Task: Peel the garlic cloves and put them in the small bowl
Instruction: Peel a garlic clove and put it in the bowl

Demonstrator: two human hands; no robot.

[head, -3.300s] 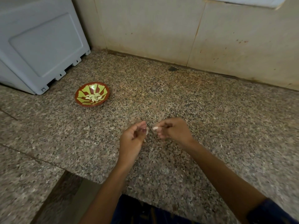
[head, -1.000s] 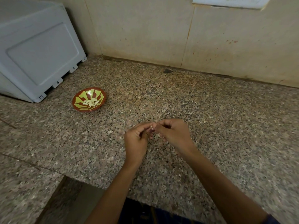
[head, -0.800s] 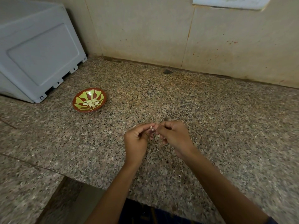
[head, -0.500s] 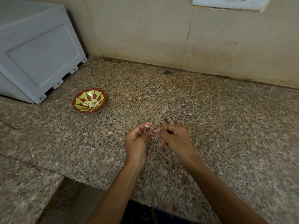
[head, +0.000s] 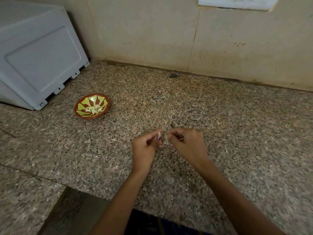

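My left hand (head: 145, 148) pinches a small pale garlic clove (head: 159, 134) between thumb and forefinger over the middle of the granite counter. My right hand (head: 186, 145) sits just to its right with fingers curled; its fingertips pinch something small that I cannot make out, perhaps a bit of skin. A narrow gap separates the two hands. The small red bowl with a yellow-green pattern (head: 84, 114) stands to the far left and holds several peeled white cloves (head: 94, 109).
A large grey-white appliance (head: 33, 53) stands at the back left, close to the bowl. A tiled wall (head: 169, 34) backs the speckled granite counter (head: 237, 124). The counter's front edge runs below my forearms, with a step at the lower left.
My hands, joined at the fingertips a second ago, have drawn slightly apart. The clove now shows at my left fingertips. The bowl has not moved.
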